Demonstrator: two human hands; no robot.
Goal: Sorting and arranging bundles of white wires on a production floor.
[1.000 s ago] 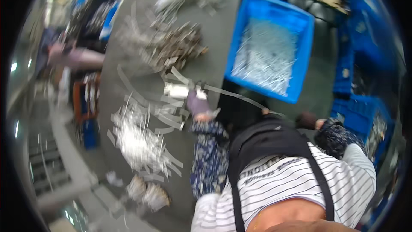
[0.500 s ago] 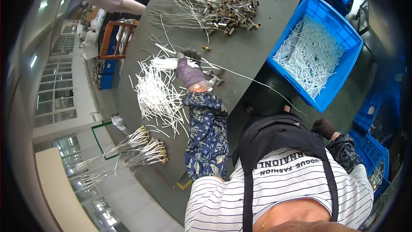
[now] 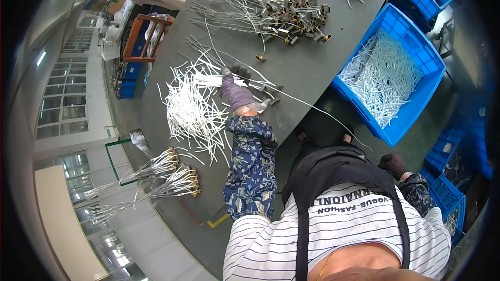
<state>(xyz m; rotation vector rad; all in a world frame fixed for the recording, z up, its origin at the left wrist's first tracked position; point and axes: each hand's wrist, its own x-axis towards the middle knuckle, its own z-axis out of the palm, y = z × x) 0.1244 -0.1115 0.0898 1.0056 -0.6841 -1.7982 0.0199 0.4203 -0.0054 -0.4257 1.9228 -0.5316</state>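
- While purple-gloved L hand (image 3: 235, 89) is curled round thin white-tube bundle (image 3: 206, 79), dark-gloved R hand (image 3: 394, 165) hangs part-curled; contents unclear, can't tell
- Bundle: over flat grey tbl (image 3: 307, 65), nr loose white-tube pile (image 3: 192, 108)

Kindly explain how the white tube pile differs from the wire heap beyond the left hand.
The white tube pile is all white; the wire heap carries brassy metal pieces. The white tube pile adjoins the left hand; the wire heap lies apart. Both share the table.
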